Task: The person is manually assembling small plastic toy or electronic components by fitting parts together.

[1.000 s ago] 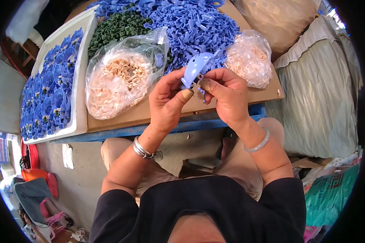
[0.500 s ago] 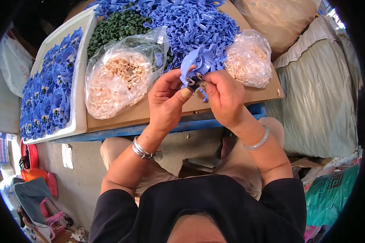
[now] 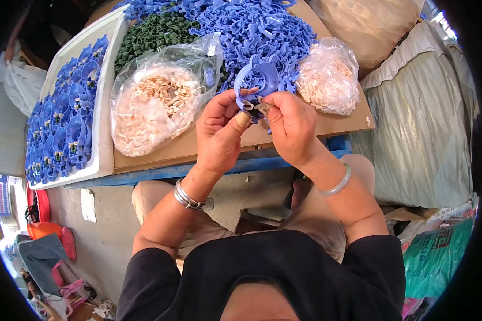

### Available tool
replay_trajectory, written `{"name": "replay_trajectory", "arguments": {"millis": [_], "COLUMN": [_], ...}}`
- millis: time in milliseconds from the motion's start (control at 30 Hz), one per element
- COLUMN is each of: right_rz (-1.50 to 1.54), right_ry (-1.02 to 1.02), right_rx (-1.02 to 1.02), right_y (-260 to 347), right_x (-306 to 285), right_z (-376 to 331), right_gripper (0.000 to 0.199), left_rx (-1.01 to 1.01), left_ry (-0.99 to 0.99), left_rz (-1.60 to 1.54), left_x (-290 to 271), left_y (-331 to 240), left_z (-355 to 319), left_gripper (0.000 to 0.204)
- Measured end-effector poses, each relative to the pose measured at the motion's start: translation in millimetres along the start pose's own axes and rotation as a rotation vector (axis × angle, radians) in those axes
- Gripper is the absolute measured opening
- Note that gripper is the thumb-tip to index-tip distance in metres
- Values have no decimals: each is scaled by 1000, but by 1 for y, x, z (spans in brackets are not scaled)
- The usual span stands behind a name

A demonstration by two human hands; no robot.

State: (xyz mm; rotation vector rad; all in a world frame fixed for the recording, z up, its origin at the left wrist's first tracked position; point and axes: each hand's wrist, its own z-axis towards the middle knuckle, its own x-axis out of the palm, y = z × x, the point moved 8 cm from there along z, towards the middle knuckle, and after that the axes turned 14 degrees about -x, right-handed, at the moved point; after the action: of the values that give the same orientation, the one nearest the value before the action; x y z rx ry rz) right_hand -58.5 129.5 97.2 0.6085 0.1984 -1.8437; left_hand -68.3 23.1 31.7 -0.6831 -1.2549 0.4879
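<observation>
Between my hands, above the table's front edge, is a blue plastic part with a rounded, cup-like rim (image 3: 270,80). My left hand (image 3: 222,125) grips its left side, thumb in front and fingers behind. My right hand (image 3: 293,125) is closed at the part's lower right, thumb and forefinger pinched at a small dark and pale spot. What the pinch holds is too small to make out, and a bit of blue shows below the fingertips. Just behind lies a heap of blue plastic pieces (image 3: 257,32).
An open clear bag of small pale pieces (image 3: 150,107) lies left of my hands, a second bag (image 3: 329,77) right. Dark green pieces (image 3: 155,37) are heaped behind. A white foam tray (image 3: 106,128) holds rows of blue assemblies. Large sacks (image 3: 418,128) stand at the right.
The blue part has tilted and shifted slightly left, its rim opening now facing up more. My right hand has moved slightly left, closer to my left thumb. Both grips stay closed.
</observation>
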Motion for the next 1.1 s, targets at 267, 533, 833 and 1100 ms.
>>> {"name": "replay_trajectory", "arguments": {"millis": [267,533,833,1100], "right_rz": [353,17,-80,-115], "right_ry": [-9,-6,9,7], "right_rx": [376,-14,-74,-3], "right_y": [-28,-1,6,2], "right_x": [16,2,-2,-7], "right_z": [-16,-2,0,2], "right_gripper": [6,12,13,13], "left_rx": [-85,-50,-37,92], "left_ry": [-133,-148,-20,6], "left_rz": [-3,-87,-142,37], "left_x": [-21,-20,-12,-11], "left_y": [14,7,7,4], "left_z": [3,6,8,6], "left_gripper": [30,27,28,32]}}
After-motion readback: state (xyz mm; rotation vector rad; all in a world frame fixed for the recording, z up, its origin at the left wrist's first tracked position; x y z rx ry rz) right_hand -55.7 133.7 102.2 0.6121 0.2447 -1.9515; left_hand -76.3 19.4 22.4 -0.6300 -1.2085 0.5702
